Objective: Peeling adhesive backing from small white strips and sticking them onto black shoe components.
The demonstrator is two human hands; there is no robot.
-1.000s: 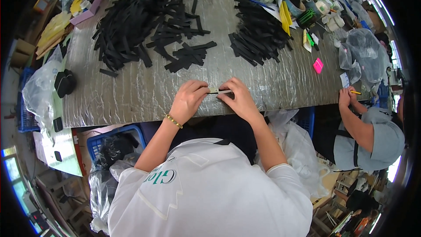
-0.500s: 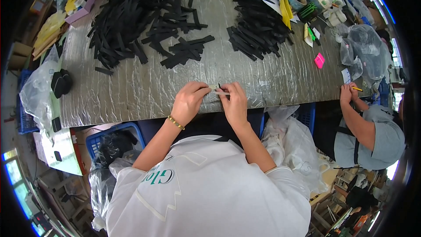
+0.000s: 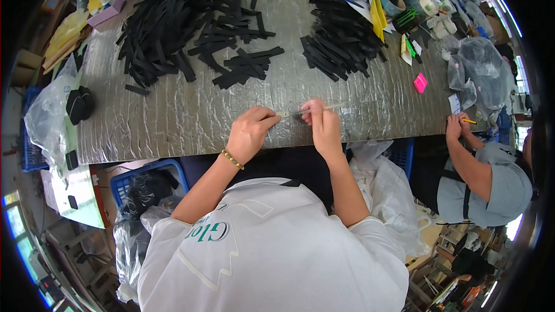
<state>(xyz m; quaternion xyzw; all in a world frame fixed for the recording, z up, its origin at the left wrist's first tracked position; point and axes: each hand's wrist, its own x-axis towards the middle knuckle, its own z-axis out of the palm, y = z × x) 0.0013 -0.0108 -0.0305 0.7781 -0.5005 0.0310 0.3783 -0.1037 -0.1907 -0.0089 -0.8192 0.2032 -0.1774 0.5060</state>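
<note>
Near the table's front edge, my left hand [image 3: 250, 133] pinches a small flat pale piece [image 3: 283, 115] between thumb and fingertips. My right hand [image 3: 324, 128], slightly blurred, is closed around a thin pale stick-like tool [image 3: 332, 107] that slants out to the right past the knuckles. A dark tip of it seems to point toward the small piece; whether they touch I cannot tell. Beyond my hands lie short black fabric strips: a big heap [image 3: 167, 26] at the left, a small group [image 3: 248, 68] in the middle and another pile [image 3: 341, 34] at the right.
A pink piece [image 3: 420, 83] lies on the film-covered table [image 3: 202, 112]. Cups, scissors with green handles [image 3: 406, 20] and clear plastic bags [image 3: 478, 66] crowd the right side. A co-worker [image 3: 480, 167] at the right holds a yellow pencil. Blue crates [image 3: 121, 182] and bags stand below the front edge.
My right hand has moved a little right and turned upward, drawing away from the left, and the pale stick shows longer. The left hand stays put with the small piece.
</note>
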